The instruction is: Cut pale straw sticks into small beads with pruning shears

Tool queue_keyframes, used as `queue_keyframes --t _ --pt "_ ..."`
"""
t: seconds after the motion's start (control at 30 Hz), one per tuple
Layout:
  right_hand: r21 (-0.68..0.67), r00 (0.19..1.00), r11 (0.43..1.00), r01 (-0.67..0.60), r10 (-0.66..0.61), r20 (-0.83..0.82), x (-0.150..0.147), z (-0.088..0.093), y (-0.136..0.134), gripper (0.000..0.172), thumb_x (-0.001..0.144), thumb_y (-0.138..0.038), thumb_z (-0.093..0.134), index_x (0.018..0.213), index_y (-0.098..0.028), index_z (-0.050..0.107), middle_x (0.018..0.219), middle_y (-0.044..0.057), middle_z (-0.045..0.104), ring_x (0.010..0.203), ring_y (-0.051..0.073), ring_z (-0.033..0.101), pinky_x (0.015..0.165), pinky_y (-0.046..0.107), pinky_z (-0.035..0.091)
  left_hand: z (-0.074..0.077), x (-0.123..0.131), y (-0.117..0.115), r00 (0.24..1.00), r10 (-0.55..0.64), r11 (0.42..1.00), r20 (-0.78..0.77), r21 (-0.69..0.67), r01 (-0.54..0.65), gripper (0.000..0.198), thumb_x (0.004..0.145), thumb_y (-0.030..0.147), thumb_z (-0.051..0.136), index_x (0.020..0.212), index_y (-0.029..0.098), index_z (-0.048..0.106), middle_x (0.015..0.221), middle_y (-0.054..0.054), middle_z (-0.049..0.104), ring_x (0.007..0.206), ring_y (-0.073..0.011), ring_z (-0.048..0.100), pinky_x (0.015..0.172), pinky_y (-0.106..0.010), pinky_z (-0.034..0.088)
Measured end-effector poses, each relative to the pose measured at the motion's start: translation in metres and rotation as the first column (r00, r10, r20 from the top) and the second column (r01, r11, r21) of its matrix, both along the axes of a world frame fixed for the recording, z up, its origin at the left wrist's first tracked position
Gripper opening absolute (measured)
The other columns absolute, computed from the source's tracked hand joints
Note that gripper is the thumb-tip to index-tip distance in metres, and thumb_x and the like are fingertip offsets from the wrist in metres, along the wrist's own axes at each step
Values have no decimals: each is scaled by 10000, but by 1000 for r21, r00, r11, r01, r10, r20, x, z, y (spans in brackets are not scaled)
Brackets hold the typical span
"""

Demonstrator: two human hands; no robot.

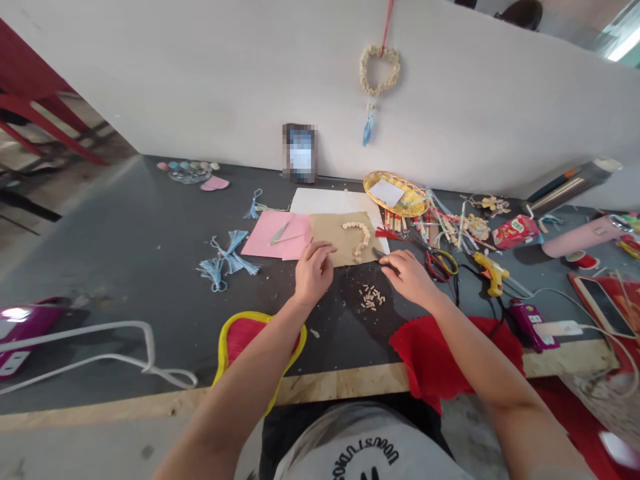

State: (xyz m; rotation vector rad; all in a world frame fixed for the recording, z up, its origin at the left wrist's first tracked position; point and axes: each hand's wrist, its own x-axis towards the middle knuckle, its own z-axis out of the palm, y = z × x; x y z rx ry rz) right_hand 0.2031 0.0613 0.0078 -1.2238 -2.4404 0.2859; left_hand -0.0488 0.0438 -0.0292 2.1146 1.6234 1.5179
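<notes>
My left hand (315,270) rests at the left edge of a brown paper sheet (333,230), fingers bent, with a gap by the thumb and nothing visible in it. At the sheet's right edge, my right hand (409,275) grips a dark, slim pointed tool (378,253) that looks like tweezers. Small cream pieces (365,233) form a curved, hook-like line on the brown paper. Below it lies a loose pile of pale short pieces (371,297). Pink paper (270,233) holds a pale green slim tool (280,231) and a thin stick.
A heart-shaped ornament (367,83) hangs against the white wall, above a propped phone (301,153). Blue tassels (230,253) lie left. To the right are a wicker basket (417,203), scissors (440,263), a yellow glue gun (493,273), a purple power strip (533,327) and a pink bottle (583,238).
</notes>
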Motion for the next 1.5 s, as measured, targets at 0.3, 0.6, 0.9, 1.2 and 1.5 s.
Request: queue_keyframes --t 0.3,0.6,0.9,1.2,1.5 --pt "-58 995 994 91 -93 -39 42 -10 -55 162 909 -194 512 1015 -204 635 1012 87 652 1013 249 574 926 442 486 8 8 -5 968 -101 993 -230 31 111 275 828 51 477 992 191 647 1006 -81 666 966 -212 606 866 -363 519" --pt "-164 994 986 39 -22 106 9 -21 -70 224 867 -139 571 1084 -181 606 1020 94 636 1007 237 584 924 411 494 15 46 -23 712 -499 856 -494 -407 318 314 832 48 473 1070 154 648 1003 -118 650 960 -235 590 863 -380 512" --pt "35 964 975 218 -221 148 48 -11 -56 297 862 -239 598 1157 -203 609 1152 113 589 1105 298 481 966 482 440 20 40 -33 743 -494 865 -451 -343 366 264 864 103 489 1080 162 628 1036 -109 647 952 -235 590 863 -395 504" --pt "81 954 972 219 -231 191 57 -29 -36 143 877 -296 588 934 -179 648 1108 134 611 1082 291 497 951 465 441 2 33 -34 854 -345 935 -390 -62 349 260 878 106 502 1085 193 635 1006 -89 687 911 -218 624 822 -376 505" --pt "98 967 962 255 -252 -39 69 -26 -18 126 893 -279 533 820 -207 608 1055 110 656 1052 268 565 957 462 429 9 31 -35 927 -230 966 -298 48 255 214 855 170 595 664 193 500 928 -82 643 864 -190 610 781 -332 503"
